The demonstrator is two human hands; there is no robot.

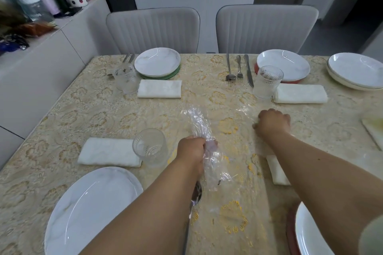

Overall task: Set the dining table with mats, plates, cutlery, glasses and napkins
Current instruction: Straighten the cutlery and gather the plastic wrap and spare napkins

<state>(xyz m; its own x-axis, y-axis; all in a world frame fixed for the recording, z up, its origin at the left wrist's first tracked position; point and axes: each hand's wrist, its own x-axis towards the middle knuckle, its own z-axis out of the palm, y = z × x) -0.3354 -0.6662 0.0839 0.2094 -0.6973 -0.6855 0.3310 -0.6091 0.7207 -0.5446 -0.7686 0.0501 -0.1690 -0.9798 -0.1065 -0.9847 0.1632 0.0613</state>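
My left hand (192,149) grips a crumpled clear plastic bag (200,124) above the middle of the table. A spoon (196,193) lies under that forearm, beside the near-left plate (93,209). My right hand (273,123) rests knuckles-up on the tablecloth (83,114) with its fingers curled; whether it holds anything is hidden. A folded napkin (277,173) shows partly under the right forearm. The near-right plate (310,232) sits on a red mat (290,227). Near my left hand stand a glass (150,147) and a napkin (107,152).
Two far settings have plates (157,61) (284,64), glasses (126,77) (268,80) and napkins (159,88) (300,93). Spoon, fork and knife (239,67) lie between them. Stacked plates (356,70) sit far right. Two chairs (153,29) stand behind; a cabinet (51,51) runs along the left.
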